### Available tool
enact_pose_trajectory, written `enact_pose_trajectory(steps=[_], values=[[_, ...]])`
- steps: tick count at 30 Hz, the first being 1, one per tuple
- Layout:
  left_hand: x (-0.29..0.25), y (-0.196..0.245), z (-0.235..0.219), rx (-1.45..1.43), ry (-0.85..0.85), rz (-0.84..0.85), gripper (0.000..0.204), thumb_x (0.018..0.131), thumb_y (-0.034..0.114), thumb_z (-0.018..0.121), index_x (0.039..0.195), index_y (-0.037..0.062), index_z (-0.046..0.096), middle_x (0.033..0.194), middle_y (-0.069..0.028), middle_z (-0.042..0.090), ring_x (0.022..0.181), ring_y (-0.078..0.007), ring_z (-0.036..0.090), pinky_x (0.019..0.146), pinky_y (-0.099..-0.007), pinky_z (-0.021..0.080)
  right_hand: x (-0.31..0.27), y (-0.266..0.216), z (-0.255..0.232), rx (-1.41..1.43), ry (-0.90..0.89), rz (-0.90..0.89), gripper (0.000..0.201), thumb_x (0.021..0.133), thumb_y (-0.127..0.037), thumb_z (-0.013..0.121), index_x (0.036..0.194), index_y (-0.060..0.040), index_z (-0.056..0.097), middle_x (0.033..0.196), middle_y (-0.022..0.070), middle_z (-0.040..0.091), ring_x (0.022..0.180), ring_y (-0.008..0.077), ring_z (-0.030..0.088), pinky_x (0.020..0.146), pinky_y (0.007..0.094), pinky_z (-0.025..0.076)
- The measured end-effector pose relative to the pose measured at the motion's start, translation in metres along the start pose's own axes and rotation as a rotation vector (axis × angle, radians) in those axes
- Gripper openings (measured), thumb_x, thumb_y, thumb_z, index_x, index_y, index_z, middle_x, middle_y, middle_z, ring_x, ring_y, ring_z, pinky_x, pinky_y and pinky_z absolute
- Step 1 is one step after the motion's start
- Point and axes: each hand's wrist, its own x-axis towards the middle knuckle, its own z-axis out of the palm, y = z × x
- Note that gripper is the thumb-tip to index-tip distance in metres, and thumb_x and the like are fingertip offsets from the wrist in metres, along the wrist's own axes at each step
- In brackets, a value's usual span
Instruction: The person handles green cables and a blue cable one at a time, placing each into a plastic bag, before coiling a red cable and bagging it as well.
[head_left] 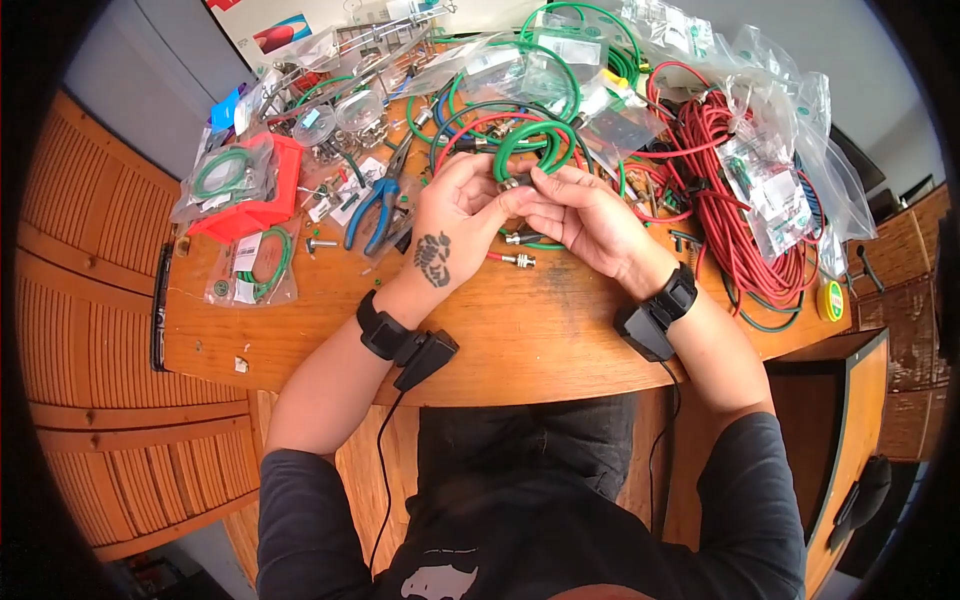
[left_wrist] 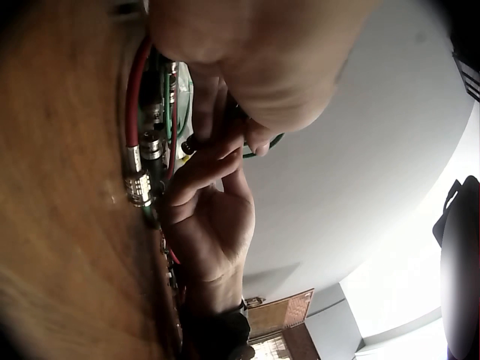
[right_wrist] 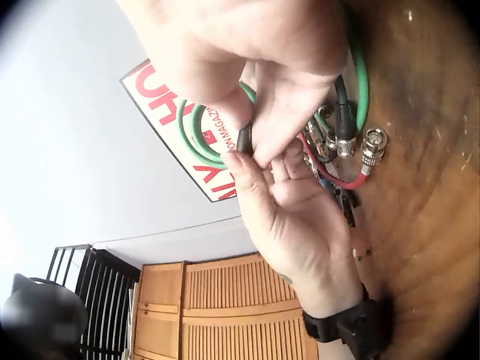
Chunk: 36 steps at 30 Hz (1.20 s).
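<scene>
Both hands hold a coiled green cable (head_left: 503, 152) above the table, close to the cables lying there. The left hand (head_left: 462, 205) pinches the cable's connector end (head_left: 510, 184) between thumb and fingers. From the other side, the right hand (head_left: 592, 222) grips the cable with thumb and forefinger, its other fingers loosely bent. In the right wrist view a black sleeve (right_wrist: 245, 139) on the cable shows between the fingers, and the green loops (right_wrist: 196, 135) hang beyond. Just below the hands, a red cable's BNC connector (head_left: 522, 261) lies on the table. The fingers hide most of the held end.
Blue-handled pliers (head_left: 372, 215) and a red bin (head_left: 262, 195) with a bagged green cable lie left. A big red cable bundle (head_left: 745, 200) and plastic bags (head_left: 775, 120) cover the right. A yellow-green tin (head_left: 831, 300) stands by the right edge.
</scene>
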Motion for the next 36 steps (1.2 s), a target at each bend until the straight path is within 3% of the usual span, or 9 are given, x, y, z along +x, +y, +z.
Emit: enact_pose_trajectory(steps=[9,11,12,13,17,21,26,28,36], values=[[0.003,0.009,-0.006,0.03,0.07,-0.159,0.029,0.096,0.019,0.063,0.109,-0.0067,0.062,0.089,-0.0095,0.067,0.073,-0.0144,0.066,0.066,-0.0266,0.056,-0.006,-0.019,0.007,-0.571,0.119,-0.095,0.027,0.093,-0.028,0.068,0.101,-0.0025,0.068,0.084,0.0018,0.067,0.073,0.0046,0.06,0.062,0.0197,0.05],[0.006,0.004,-0.009,0.015,0.1,-0.162,0.028,0.095,0.017,0.064,0.108,-0.0076,0.062,0.087,-0.0102,0.068,0.072,-0.0145,0.066,0.065,-0.0262,0.057,-0.007,-0.031,0.002,-1.047,0.263,-0.232,0.033,0.09,-0.031,0.071,0.104,-0.001,0.069,0.078,0.0047,0.066,0.069,0.0092,0.06,0.062,0.0251,0.051],[0.007,0.003,-0.01,0.0,0.133,-0.164,0.027,0.095,0.015,0.065,0.108,-0.0085,0.062,0.085,-0.011,0.068,0.07,-0.0145,0.067,0.064,-0.0258,0.057,-0.001,-0.034,-0.003,-1.372,0.348,-0.527,0.038,0.085,-0.031,0.073,0.109,-0.0013,0.069,0.073,0.0101,0.066,0.066,0.0175,0.063,0.064,0.0313,0.052],[0.008,0.002,-0.012,0.001,0.131,-0.161,0.027,0.095,0.015,0.065,0.108,-0.0085,0.062,0.085,-0.011,0.068,0.07,-0.0145,0.067,0.064,-0.0258,0.057,-0.005,-0.042,-0.009,-1.438,0.474,-0.473,0.037,0.083,-0.033,0.072,0.107,-0.0047,0.07,0.077,0.018,0.069,0.069,0.0293,0.068,0.07,0.0381,0.054],[0.009,0.003,-0.013,0.018,0.152,-0.152,0.028,0.095,0.016,0.065,0.107,-0.0091,0.062,0.085,-0.0115,0.068,0.071,-0.0154,0.067,0.064,-0.0265,0.058,-0.01,-0.062,-0.029,-1.847,0.822,-0.418,0.042,0.085,-0.04,0.065,0.11,-0.0056,0.068,0.088,0.0254,0.069,0.088,0.0407,0.067,0.078,0.0469,0.054],[0.008,0.002,-0.011,0.021,0.156,-0.133,0.029,0.095,0.016,0.065,0.107,-0.0095,0.062,0.084,-0.012,0.068,0.071,-0.0159,0.068,0.063,-0.0271,0.058,-0.012,-0.07,-0.033,-1.749,0.783,-0.371,0.047,0.085,-0.04,0.064,0.117,-0.0062,0.066,0.092,0.0245,0.07,0.09,0.0394,0.068,0.084,0.0454,0.054],[0.008,0.001,-0.01,0.033,0.161,-0.141,0.029,0.095,0.016,0.065,0.107,-0.0096,0.062,0.083,-0.0116,0.068,0.07,-0.0152,0.067,0.063,-0.027,0.058,-0.005,-0.069,-0.039,-1.595,0.745,-0.326,0.043,0.084,-0.039,0.066,0.108,-0.0042,0.072,0.093,0.0237,0.07,0.09,0.0385,0.068,0.084,0.0432,0.053],[0.007,0.001,-0.009,0.037,0.165,-0.142,0.029,0.095,0.016,0.065,0.107,-0.0096,0.062,0.083,-0.0113,0.068,0.069,-0.0149,0.067,0.063,-0.027,0.058,-0.002,-0.066,-0.043,-1.602,0.755,-0.544,0.039,0.084,-0.036,0.067,0.104,-0.0031,0.073,0.089,0.0226,0.071,0.087,0.0359,0.07,0.082,0.0411,0.054],[0.006,0.001,-0.01,0.044,0.142,-0.148,0.031,0.095,0.019,0.064,0.11,-0.008,0.062,0.088,-0.01,0.066,0.072,-0.0159,0.067,0.066,-0.0284,0.058,0.006,-0.063,-0.048,-1.311,0.776,-0.764,0.029,0.082,-0.025,0.075,0.099,-0.0018,0.074,0.085,0.0149,0.073,0.078,0.0213,0.072,0.074,0.0319,0.055]])
